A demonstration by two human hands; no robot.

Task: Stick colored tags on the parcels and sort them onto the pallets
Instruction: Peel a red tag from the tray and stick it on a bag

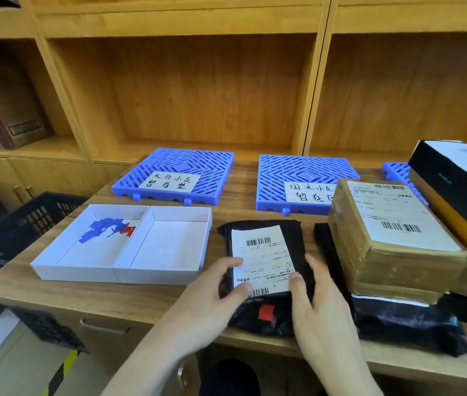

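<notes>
A black poly-bag parcel point(266, 252) lies on the wooden table point(146, 295) near its front edge, with a white shipping label point(262, 258) bearing barcodes at both ends; the small print is too blurred to read. A red tag point(265, 312) is stuck on the near end of the bag. The left hand point(212, 298) grips the parcel's left edge, thumb on the label's near corner and fingers curled over the side. The right hand point(316, 298) holds the right side, thumb pressed on the label, fingers lying along the black film.

To the left sits a white two-compartment tray point(169, 275); its left compartment holds blue tags point(103, 228) and a few red tags point(128, 230). On the far side lie two blue plastic pallets: the left pallet point(198, 167) carries a handwritten sign reading 太白小区 暂存垫, the right pallet point(292, 170) a sign beginning 国光小区, partly hidden. At right a taped cardboard parcel point(383, 252) with a printed label rests on another black bag point(403, 324), beside a black box point(455, 181).
</notes>
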